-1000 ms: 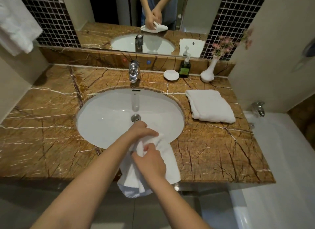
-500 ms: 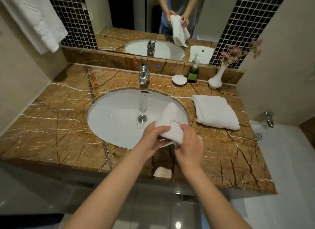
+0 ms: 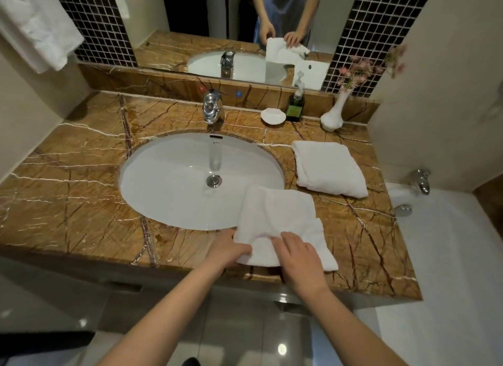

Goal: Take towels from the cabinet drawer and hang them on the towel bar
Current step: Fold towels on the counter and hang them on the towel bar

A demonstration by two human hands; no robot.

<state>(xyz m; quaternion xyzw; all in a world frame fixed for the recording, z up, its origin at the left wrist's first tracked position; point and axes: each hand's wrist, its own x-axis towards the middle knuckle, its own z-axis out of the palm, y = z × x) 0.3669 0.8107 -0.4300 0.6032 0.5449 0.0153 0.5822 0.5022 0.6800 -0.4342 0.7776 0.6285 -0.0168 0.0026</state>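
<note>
Counter (image 3: pixel 68 202): towel (image 3: pixel 275 213), left grip (image 3: pixel 226 250), right grip (image 3: pixel 298 259)

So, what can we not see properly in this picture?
The towel bar, head view: covered by the hanging towel and cut off by the top-left edge.
The drawer, head view: hidden under the counter.
Fingers of the left hand: under the towel.
Grip of the right hand: fingertips sunk in the towel.
Label of the soap bottle: too small to read.
</note>
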